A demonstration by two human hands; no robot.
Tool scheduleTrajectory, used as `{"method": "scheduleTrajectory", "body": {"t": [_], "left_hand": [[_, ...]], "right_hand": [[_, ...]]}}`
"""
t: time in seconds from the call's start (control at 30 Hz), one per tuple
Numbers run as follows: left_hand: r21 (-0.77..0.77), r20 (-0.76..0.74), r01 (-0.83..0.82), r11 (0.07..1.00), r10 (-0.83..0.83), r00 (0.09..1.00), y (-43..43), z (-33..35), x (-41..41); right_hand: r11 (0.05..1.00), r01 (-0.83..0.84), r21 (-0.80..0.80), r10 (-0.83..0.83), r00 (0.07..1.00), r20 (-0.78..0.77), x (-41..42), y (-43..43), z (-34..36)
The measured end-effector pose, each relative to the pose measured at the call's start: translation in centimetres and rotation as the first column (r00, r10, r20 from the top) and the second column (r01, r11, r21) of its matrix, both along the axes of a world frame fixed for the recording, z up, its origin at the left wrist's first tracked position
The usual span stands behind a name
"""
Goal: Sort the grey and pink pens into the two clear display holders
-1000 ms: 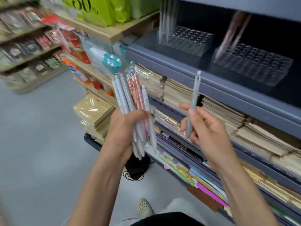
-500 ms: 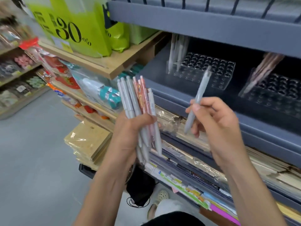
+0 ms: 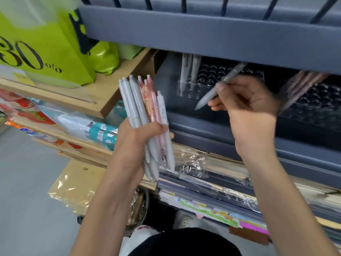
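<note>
The left hand is clenched around a bundle of grey and pink pens. It grips them near their lower halves, and they fan up toward 12 o'clock, greys on the 9 o'clock side, pinks toward 3 o'clock, with one pale pen outermost.

At 2 o'clock from the bundle, the right hand pinches a single grey pen between thumb and curled fingers. The pen is tilted, its tip pointing toward 7 o'clock and its blurred top toward 1 o'clock. It sits in front of the left holder without touching it, as far as the blur allows.

Both clear holders stand on the dark shelf. The left holder has a few grey pens upright at its 9 o'clock end. The right holder, at 3 o'clock from the hand, has pink pens leaning toward 1 o'clock, partly behind the upper shelf edge.

A green bag stands on a wooden ledge at 10 o'clock. Wrapped notebooks lie stacked below the shelf.
</note>
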State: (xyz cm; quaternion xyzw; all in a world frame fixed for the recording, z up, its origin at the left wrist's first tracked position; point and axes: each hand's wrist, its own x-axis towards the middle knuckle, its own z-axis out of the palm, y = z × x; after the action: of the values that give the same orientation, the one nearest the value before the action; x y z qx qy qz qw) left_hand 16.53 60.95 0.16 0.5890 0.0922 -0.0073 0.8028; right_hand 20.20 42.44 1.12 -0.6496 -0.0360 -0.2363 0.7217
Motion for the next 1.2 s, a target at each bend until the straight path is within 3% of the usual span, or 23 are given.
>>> {"method": "scheduleTrajectory", "body": {"t": [0.43, 0.73, 0.97, 1.2], "left_hand": [[0.024, 0.032, 0.213, 0.977, -0.214, 0.976, 3.1, 0.3, 1.3], [0.013, 0.033, 0.268, 0.963, -0.268, 0.963, 4.7, 0.2, 1.5], [-0.009, 0.033, 0.295, 0.955, -0.295, 0.955, 4.9, 0.0, 1.3], [0.044, 0.007, 0.298, 0.954, -0.298, 0.954, 4.9, -0.7, 1.2]], "right_hand": [[0.979, 0.177, -0.100, -0.184, 0.981, -0.060, -0.5, 2.4, 0.1], [0.951, 0.303, -0.059, -0.300, 0.952, 0.054, 0.8, 3.2, 1.6], [0.865, 0.377, -0.330, -0.395, 0.919, 0.015, 2.0, 3.7, 1.9], [0.651, 0.348, -0.675, -0.475, 0.880, -0.005, 3.4, 4.4, 3.7]]}}
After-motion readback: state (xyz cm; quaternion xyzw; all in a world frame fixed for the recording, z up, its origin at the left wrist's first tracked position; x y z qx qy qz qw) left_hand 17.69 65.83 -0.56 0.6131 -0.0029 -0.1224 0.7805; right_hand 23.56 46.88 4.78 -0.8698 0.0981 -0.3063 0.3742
